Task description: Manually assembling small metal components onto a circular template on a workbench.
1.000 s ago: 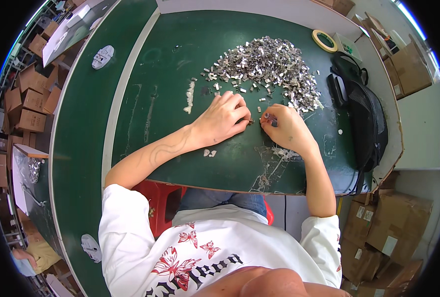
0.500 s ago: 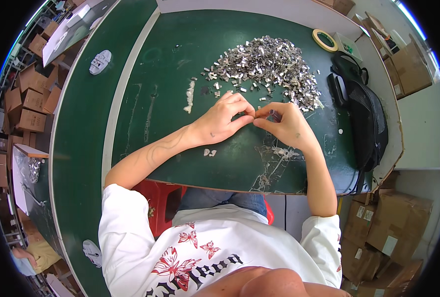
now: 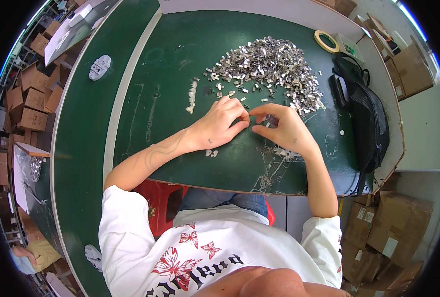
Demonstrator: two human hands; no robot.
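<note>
Near the middle of the green tabletop [image 3: 180, 163], my two hands meet at their fingertips. My left hand [image 3: 221, 123] is closed in a pinch; what sits between thumb and forefinger is too small to make out. My right hand [image 3: 290, 129] faces it, thumb and forefinger slightly parted, the other fingers curled in. Inside that curl shows a small shiny metal piece [image 3: 268, 124]. Beyond both hands spreads a large heap of small silvery metal pieces [image 3: 267, 62], with a few strays along its near edge.
At the right lie a black mesh bag [image 3: 371, 123], a tape roll [image 3: 326, 41] and a clear tray [image 3: 347, 45]. Whitish scraps [image 3: 191, 97] lie left of the heap. A pale strip [image 3: 130, 81] divides off the left surface, which holds a grey-white part [image 3: 100, 67].
The thumb and forefinger of my right hand have parted and drawn slightly back from my left fingertips. My left hand has shifted slightly left and stays pinched.
</note>
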